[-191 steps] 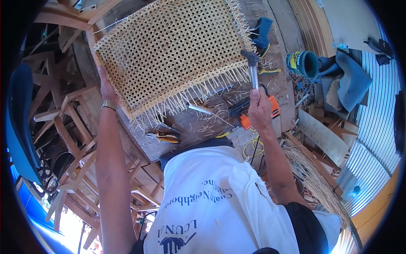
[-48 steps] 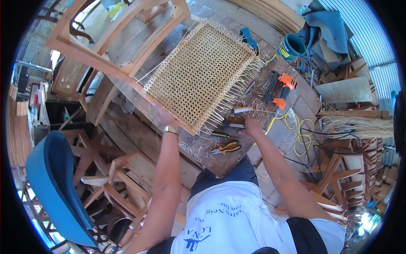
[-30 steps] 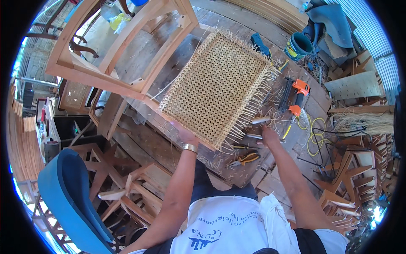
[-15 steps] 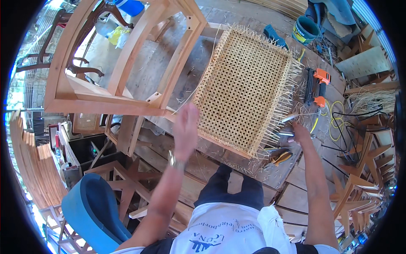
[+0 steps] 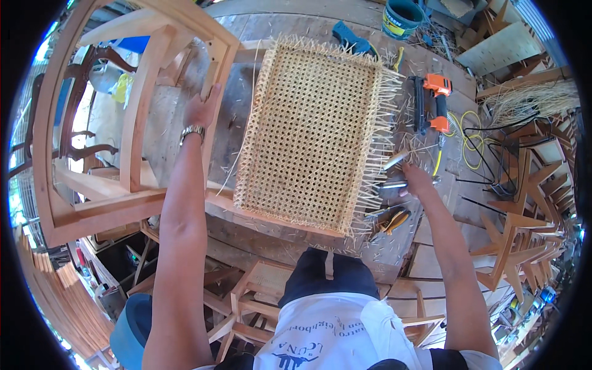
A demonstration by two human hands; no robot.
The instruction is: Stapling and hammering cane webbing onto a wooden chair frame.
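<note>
A left hand (image 5: pixel 202 111) grips a wooden frame (image 5: pixel 146 105) at the cane panel's (image 5: pixel 311 135) nine o'clock; at four, the right hand (image 5: pixel 418 180) touches a silver tool (image 5: pixel 390 184), grip unclear from here.

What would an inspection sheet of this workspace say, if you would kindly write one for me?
Surface: plank worktop, strewn with cane bits.
Job's things: woven cane panel, loose strands fringing its right edge; wooden frame to its left.
Clutter: orange-and-black nail gun, pliers, white-handled tool.
Left hand: on a rail of the wooden frame.
Right hand: at a silver tool; grip unclear.
Cables: yellow hose and black cords, at the right.
Surroundings: green bucket at the top; chair frames at the right; stacked wooden pieces at the lower left.
</note>
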